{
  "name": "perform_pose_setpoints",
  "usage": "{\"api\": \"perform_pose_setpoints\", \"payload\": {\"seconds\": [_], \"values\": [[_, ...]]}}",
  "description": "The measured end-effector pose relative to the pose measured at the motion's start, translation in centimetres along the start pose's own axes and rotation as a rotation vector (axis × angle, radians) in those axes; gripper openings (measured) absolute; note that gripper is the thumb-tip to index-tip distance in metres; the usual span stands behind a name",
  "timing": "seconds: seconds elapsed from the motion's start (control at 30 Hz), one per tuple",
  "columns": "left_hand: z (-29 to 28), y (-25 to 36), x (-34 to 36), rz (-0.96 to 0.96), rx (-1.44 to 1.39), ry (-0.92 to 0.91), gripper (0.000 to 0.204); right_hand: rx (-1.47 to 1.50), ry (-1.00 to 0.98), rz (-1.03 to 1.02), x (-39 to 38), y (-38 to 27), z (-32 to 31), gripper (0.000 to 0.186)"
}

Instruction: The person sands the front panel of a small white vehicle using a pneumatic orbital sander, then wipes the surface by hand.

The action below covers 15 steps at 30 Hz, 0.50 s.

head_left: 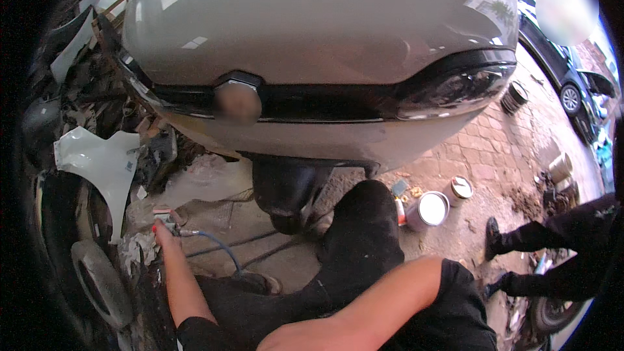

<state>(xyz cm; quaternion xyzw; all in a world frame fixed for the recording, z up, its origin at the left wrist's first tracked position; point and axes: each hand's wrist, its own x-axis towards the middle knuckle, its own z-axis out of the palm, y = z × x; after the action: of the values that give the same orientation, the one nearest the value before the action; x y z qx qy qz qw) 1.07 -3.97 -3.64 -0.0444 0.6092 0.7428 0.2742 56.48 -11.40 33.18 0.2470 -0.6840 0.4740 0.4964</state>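
- Air tool: 8 o'clock in view, in the left hand; fingers seem curled closed round it, fine detail too small.
- Right hand: out of view; finger state, cannot tell.
- Handling (judged): rigid, moderately heavy; hold by the body, clear of the hose end.
- From tool, 4 o'clock: blue hose, flexible, could snag.
- 10 o'clock: white panel, near. 7 o'clock: tyre.
- 1 o'clock: grey car.
- 3 o'clock: round can; beyond, another person's legs.
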Motion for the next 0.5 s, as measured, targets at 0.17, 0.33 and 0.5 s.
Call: {"api": "perform_pose_setpoints", "payload": {"seconds": [0.17,0.33,0.5], "values": [[-0.7,1.0,1.7,0.091,-0.050,0.099,0.047,-0.193,-0.038,0.034,-0.2,-2.5,-2.1,0.021],[1.5,1.4,-4.9,0.062,-0.047,0.179,0.052,-0.232,-0.152,0.173,-0.3,-3.0,-3.8,0.023],[3.8,1.0,-7.6,0.085,0.079,0.125,0.051,-0.249,-0.133,0.298,0.0,-3.4,-3.5,0.017]]}}
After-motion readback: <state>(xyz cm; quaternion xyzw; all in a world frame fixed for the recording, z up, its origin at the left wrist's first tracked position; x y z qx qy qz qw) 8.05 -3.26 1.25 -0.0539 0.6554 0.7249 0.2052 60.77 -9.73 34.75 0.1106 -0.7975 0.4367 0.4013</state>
